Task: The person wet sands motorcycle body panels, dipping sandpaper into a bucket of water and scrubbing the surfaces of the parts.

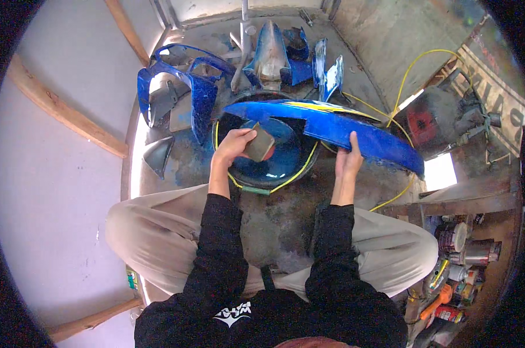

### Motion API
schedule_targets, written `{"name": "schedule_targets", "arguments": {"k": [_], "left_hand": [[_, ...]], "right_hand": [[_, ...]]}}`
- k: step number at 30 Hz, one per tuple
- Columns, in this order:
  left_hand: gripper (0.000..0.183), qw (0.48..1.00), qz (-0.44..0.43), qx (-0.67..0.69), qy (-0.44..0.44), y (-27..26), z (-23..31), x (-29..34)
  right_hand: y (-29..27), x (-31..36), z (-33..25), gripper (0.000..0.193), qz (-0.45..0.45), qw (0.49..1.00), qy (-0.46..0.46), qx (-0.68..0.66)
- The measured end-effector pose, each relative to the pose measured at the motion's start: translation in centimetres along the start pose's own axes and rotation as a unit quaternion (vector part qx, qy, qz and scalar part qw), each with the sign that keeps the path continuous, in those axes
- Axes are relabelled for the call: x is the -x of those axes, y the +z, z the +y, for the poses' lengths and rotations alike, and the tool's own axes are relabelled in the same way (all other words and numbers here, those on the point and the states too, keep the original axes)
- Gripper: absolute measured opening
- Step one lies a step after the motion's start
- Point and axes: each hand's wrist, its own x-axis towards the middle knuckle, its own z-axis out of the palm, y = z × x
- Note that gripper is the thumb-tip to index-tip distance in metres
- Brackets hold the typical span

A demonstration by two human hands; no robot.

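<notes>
My left hand (234,146) grips a flat, olive-brown square that looks like a piece of sandpaper (260,145), with something red showing at its lower edge. That hand is over a round black tub of water (285,170). My right hand (348,161) is closed on the lower edge of a long blue motorcycle body panel (364,134), thumb on the near face. The panel bears a yellow and white stripe and spans above the tub, its narrow end to the left. The sandpaper is just below the panel, seemingly apart from it.
More blue body panels (203,87) stand on the concrete floor beyond the tub, near a grey metal post (244,46). A yellow hose (403,87) runs by a dark machine (422,124) at right. Cans and tools crowd a wooden shelf (477,203) at lower right.
</notes>
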Motion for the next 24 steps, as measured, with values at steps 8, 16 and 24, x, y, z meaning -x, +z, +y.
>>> {"name": "schedule_targets", "arguments": {"k": [8, 16, 24], "left_hand": [[0.038, 0.9, -0.054, -0.411, -0.133, -3.8, -5.8, -9.8], [0.038, 0.758, -0.067, -0.632, -0.146, -5.4, -3.4, -9.3], [0.034, 0.811, -0.081, -0.562, -0.14, -4.2, 7.0, -4.8]], "right_hand": [[3.5, -1.6, -2.7, 0.052, -0.048, 0.994, -0.064, 0.069], [2.8, -3.9, -4.1, 0.051, -0.037, 0.996, -0.057, 0.06], [2.7, 3.5, 1.6, 0.055, 0.008, 0.999, -0.037, 0.002]]}}
